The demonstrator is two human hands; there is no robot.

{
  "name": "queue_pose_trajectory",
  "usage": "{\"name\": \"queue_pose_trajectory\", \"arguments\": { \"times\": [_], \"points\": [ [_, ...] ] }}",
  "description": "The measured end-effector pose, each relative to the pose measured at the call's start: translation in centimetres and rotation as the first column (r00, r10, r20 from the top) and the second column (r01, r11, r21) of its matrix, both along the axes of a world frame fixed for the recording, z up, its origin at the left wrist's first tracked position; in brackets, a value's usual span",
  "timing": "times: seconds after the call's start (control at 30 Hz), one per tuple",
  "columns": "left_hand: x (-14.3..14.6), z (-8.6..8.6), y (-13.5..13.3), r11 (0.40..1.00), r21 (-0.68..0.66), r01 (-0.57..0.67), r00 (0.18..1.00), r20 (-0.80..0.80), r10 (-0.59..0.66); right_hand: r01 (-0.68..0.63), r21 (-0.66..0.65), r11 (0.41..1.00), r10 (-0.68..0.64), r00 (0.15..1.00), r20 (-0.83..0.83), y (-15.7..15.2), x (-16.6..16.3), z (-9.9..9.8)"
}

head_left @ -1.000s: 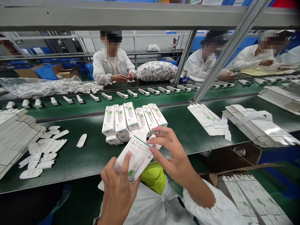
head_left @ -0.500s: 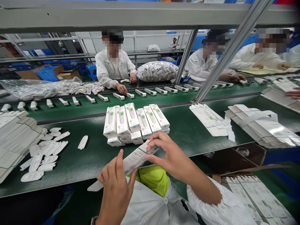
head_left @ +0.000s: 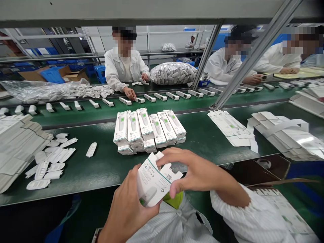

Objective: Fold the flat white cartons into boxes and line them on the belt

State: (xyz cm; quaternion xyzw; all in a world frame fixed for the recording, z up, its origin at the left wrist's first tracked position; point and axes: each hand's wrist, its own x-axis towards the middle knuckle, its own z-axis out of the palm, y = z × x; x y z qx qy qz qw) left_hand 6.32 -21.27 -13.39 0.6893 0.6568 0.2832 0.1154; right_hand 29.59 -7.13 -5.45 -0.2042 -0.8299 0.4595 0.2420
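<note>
Six formed thermometer cartons (head_left: 146, 126) top a pile near the table's (head_left: 198, 131) far edge; by its near edge, the left hand (head_left: 134, 200) clamps an open-ended carton (head_left: 153, 180), flaps (head_left: 176, 176) unclosed; the right hand (head_left: 193, 167) curls round them, grip unclear. Flat cartons (head_left: 229, 129) lie unfolded rightward.

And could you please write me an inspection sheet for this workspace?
Surface: green tabletop, glossy.
Work pieces: white printed carton, end flaps sticking out; stacked cartons behind it.
Clutter: loose white plastic covers on the left; flattened cartons on the right.
Hands: left hand holds the white printed carton; right hand curls around its flap end, grip unclear.
Cables: nothing seen.
Surroundings: green belt bearing white handheld devices; white-clad co-workers beyond.
</note>
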Motion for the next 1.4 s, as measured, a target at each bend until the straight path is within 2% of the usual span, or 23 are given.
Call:
{"name": "queue_pose_trajectory", "arguments": {
  "times": [0.13, 0.27, 0.4, 0.53, 0.6, 0.67, 0.73, 0.8, 0.83, 0.9, 0.97, 1.07, 1.17, 1.2, 1.23, 1.27, 1.33, 1.4],
  "points": [
    [-0.3, 0.7, 0.0, 0.997, 0.067, 0.038, 0.999, 0.012, -0.039, -0.110, 0.039, 0.993, 0.110, 0.994, 0.002, 1.6, 1.1, 0.4],
    [-0.3, 1.1, 0.0, 0.996, 0.045, 0.075, 0.995, 0.065, -0.077, -0.128, 0.132, 0.983, 0.122, 0.991, 0.048, 1.5, 1.3, 0.4],
    [0.0, 1.5, 0.1, 0.994, -0.045, 0.099, 0.972, 0.219, -0.087, -0.066, 0.171, 0.983, 0.076, 0.996, -0.049, 1.3, 0.9, -0.8],
    [0.2, 1.9, 0.4, 0.991, -0.120, 0.054, 0.933, 0.360, -0.007, 0.091, 0.192, 0.977, -0.049, 0.976, -0.214, 0.9, -0.1, -2.4],
    [0.3, 2.2, 0.6, 0.983, -0.182, 0.023, 0.895, 0.443, 0.061, 0.174, 0.062, 0.983, -0.147, 0.939, -0.311, 0.1, -0.9, -3.0],
    [0.6, 2.4, 0.7, 0.967, -0.250, 0.046, 0.828, 0.551, 0.102, 0.131, -0.235, 0.963, -0.223, 0.875, -0.429, -1.1, -2.0, -3.4],
    [0.9, 2.5, 0.8, 0.934, -0.321, 0.156, 0.748, 0.656, 0.101, -0.060, -0.514, 0.855, -0.242, 0.831, -0.500, -2.4, -3.2, -3.7],
    [1.3, 2.4, 0.8, 0.880, -0.383, 0.281, 0.667, 0.737, 0.108, -0.175, -0.661, 0.729, -0.256, 0.827, -0.501, -3.4, -4.2, -3.8],
    [1.5, 2.3, 0.8, 0.854, -0.404, 0.329, 0.626, 0.770, 0.123, -0.162, -0.700, 0.695, -0.297, 0.823, -0.485, -3.7, -4.6, -3.8],
    [1.6, 2.2, 0.9, 0.817, -0.440, 0.372, 0.561, 0.808, 0.179, -0.071, -0.736, 0.673, -0.417, 0.785, -0.458, -3.9, -5.0, -3.6],
    [1.6, 2.2, 0.9, 0.801, -0.481, 0.357, 0.546, 0.803, 0.238, -0.038, -0.749, 0.661, -0.479, 0.748, -0.460, -3.8, -4.9, -3.3],
    [0.8, 2.1, 0.7, 0.792, -0.506, 0.342, 0.558, 0.787, 0.262, -0.086, -0.753, 0.652, -0.410, 0.795, -0.446, -3.7, -4.2, -3.1],
    [-0.1, 1.2, 0.1, 0.722, -0.459, 0.518, 0.484, 0.853, 0.195, -0.118, -0.754, 0.647, -0.310, 0.862, -0.401, -3.9, -3.7, -3.6],
    [-0.3, 0.7, -0.1, 0.702, -0.460, 0.544, 0.483, 0.856, 0.186, -0.112, -0.758, 0.642, -0.302, 0.872, -0.385, -4.0, -3.8, -3.8],
    [-0.3, 0.2, -0.2, 0.712, -0.473, 0.519, 0.522, 0.835, 0.175, -0.093, -0.762, 0.641, -0.312, 0.876, -0.369, -4.2, -4.0, -4.0],
    [-0.2, -0.3, -0.3, 0.753, -0.487, 0.442, 0.596, 0.787, 0.159, -0.047, -0.762, 0.646, -0.352, 0.867, -0.352, -4.4, -4.4, -4.2],
    [0.5, -0.9, -0.2, 0.880, -0.437, 0.187, 0.779, 0.611, 0.138, 0.075, -0.755, 0.652, -0.471, 0.820, -0.325, -4.8, -5.4, -4.4],
    [1.3, -0.9, 0.0, 0.949, -0.314, -0.005, 0.878, 0.453, 0.155, 0.167, -0.753, 0.636, -0.576, 0.752, -0.320, -5.2, -6.6, -4.4]
  ]
}}
